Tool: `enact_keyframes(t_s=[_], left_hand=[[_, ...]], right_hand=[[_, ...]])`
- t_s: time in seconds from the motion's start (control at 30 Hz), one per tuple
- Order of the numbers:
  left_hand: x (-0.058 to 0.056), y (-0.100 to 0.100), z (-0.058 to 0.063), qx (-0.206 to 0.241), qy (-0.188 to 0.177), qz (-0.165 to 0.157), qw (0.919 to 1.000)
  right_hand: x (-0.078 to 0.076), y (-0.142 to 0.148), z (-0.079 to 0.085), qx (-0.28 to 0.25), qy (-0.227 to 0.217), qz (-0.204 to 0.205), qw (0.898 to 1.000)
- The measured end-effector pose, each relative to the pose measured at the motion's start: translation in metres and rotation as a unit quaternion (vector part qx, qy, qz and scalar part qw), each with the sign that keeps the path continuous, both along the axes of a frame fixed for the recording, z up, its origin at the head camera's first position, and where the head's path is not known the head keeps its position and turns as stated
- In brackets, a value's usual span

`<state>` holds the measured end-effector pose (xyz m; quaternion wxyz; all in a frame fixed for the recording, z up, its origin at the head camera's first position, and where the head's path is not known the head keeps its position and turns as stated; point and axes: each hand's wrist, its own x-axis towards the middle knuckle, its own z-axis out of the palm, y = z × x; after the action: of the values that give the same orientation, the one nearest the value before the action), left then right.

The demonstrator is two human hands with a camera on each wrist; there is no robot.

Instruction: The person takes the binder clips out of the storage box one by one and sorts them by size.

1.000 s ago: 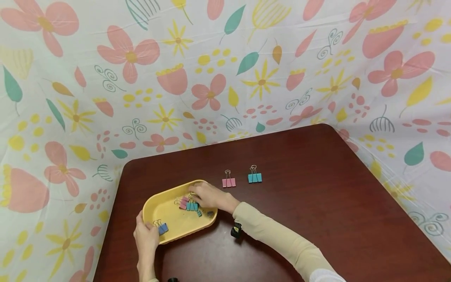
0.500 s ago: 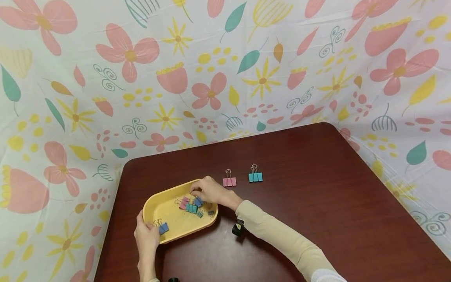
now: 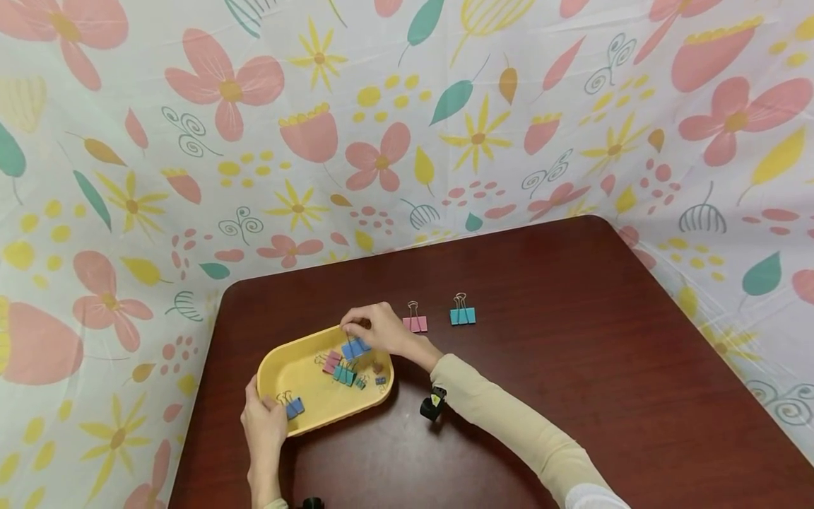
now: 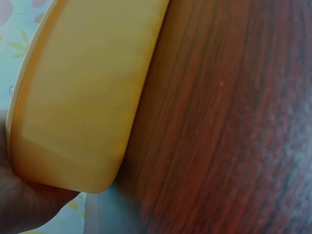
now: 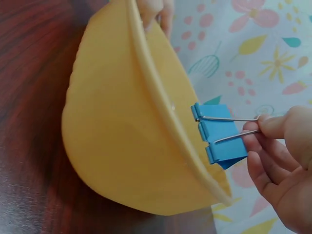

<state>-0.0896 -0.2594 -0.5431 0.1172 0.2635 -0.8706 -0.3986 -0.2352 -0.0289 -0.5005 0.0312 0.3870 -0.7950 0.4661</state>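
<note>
A blue binder clip (image 5: 222,134) hangs by its wire handles from my right hand (image 5: 287,161), pinched between thumb and fingers. In the head view that right hand (image 3: 384,329) is over the far right part of the yellow tray (image 3: 311,420). My left hand (image 3: 263,417) grips the tray's left end, its thumb over the rim. In the tray lie a pink clip (image 3: 331,362), a teal clip (image 3: 344,374), several small clips and, at the left end, another blue clip (image 3: 295,407). The left wrist view shows the tray's outer wall (image 4: 87,97) with fingers at its corner.
On the dark wooden table (image 3: 540,367), a pink binder clip (image 3: 415,324) and a turquoise binder clip (image 3: 462,315) stand side by side behind the tray, handles up. A flowered cloth (image 3: 381,106) hangs beyond the table's far edge.
My right hand has lifted a blue binder clip up from among the clips in the tray. The left hand has kept its grip on the tray's end.
</note>
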Motion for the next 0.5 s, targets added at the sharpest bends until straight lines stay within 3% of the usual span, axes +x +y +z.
enact_keyframes(t_s=[0.17, 0.5], left_hand=[[-0.001, 0.001, -0.001, 0.004, -0.003, 0.001, 1.0000], [-0.001, 0.000, 0.000, 0.006, -0.012, 0.005, 0.9999]], right_hand=[[-0.004, 0.007, 0.011, -0.032, 0.014, -0.012, 0.999], [-0.020, 0.028, 0.021, -0.034, 0.000, -0.034, 0.999]])
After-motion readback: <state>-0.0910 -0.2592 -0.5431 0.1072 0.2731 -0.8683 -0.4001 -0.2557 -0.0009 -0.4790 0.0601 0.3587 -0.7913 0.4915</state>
